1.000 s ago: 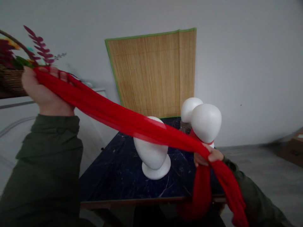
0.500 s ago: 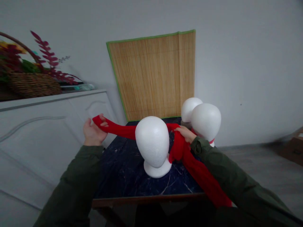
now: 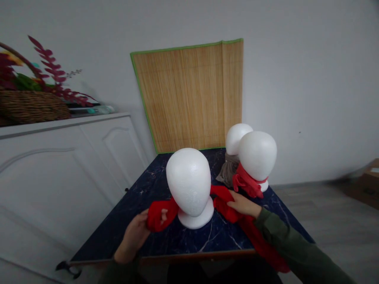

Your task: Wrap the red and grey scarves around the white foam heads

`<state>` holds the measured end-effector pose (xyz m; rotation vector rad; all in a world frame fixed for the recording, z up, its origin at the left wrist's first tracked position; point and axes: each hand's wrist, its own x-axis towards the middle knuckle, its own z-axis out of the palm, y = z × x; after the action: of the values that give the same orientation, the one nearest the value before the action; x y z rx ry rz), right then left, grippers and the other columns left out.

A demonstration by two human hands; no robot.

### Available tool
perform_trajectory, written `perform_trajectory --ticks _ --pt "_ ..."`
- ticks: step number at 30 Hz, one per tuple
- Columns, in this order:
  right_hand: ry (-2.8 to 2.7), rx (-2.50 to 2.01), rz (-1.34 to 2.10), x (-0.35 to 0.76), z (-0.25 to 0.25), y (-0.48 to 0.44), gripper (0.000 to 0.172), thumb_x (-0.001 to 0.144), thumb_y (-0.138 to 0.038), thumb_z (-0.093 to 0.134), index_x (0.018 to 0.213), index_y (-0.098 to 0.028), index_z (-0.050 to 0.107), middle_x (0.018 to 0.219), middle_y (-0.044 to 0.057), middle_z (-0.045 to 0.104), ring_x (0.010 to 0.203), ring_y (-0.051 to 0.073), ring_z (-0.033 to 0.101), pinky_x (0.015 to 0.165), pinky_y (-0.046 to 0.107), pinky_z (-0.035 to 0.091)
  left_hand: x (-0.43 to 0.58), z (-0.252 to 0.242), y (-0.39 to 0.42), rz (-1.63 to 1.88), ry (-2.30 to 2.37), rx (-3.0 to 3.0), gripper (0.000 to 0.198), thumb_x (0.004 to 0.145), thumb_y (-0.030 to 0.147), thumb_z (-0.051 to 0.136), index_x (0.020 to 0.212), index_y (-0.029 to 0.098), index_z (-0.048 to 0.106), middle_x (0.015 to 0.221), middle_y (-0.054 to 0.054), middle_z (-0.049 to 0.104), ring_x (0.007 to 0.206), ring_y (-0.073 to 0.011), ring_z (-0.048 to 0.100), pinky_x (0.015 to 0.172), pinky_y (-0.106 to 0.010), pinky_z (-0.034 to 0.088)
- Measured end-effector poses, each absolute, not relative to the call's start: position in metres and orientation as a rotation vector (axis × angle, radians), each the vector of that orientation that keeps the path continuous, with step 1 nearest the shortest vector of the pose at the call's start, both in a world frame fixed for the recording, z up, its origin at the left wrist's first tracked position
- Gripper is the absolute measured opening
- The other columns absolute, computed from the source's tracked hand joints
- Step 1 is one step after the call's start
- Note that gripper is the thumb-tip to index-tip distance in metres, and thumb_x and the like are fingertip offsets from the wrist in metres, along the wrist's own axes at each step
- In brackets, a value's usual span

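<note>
A white foam mannequin head (image 3: 188, 183) stands upright on the dark blue marbled table (image 3: 148, 189). Behind its neck runs a red scarf (image 3: 224, 208), showing on both sides. At the head's left, my left hand (image 3: 136, 232) is closed on one end of the scarf, its fingers partly wrapped in the cloth. My right hand (image 3: 241, 203) grips the scarf just right of the neck. From there the long end drops over the table's front edge beside my right forearm.
Two more foam heads stand at the back right, the nearer one (image 3: 257, 156) with a coral-red scarf (image 3: 247, 183), the farther one (image 3: 237, 138) with a grey-brown scarf (image 3: 228, 169). A bamboo mat (image 3: 192, 94) hangs on the wall. Left is a white cabinet (image 3: 97, 157) bearing a flower basket (image 3: 35, 106).
My left hand has come down and inward with its scarf end, toward the head's neck. My right hand has lowered slightly. The scarf now sits lower behind the neck.
</note>
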<state>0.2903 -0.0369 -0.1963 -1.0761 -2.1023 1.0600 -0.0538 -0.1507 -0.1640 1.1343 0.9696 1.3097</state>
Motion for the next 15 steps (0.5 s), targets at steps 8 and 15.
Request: perform_trajectory --ticks 8,15 --pt "-2.208 -1.503 0.454 0.291 -0.219 -0.073 0.040 0.073 -0.022 0.049 0.112 -0.011 0.047 0.098 0.014 0.058 0.092 0.024 0.056 0.081 0.035 0.039 0.011 -0.201 -0.167 1.011 1.518 1.773 0.019 0.068 0.021 0.046 0.054 0.019 0.059 0.061 -0.004 0.057 0.062 -0.0188 0.052 0.067 -0.032 0.044" --pt "-1.856 -1.195 1.013 0.262 -0.209 -0.092 0.023 0.067 -0.027 0.059 0.084 -0.018 0.045 0.083 0.002 0.057 0.079 0.018 0.055 0.076 0.031 0.041 0.051 -0.189 -0.156 0.850 1.272 1.712 0.019 0.063 0.015 0.054 0.081 0.017 0.063 0.077 -0.003 0.065 0.073 -0.0197 0.057 0.070 -0.030 0.046"
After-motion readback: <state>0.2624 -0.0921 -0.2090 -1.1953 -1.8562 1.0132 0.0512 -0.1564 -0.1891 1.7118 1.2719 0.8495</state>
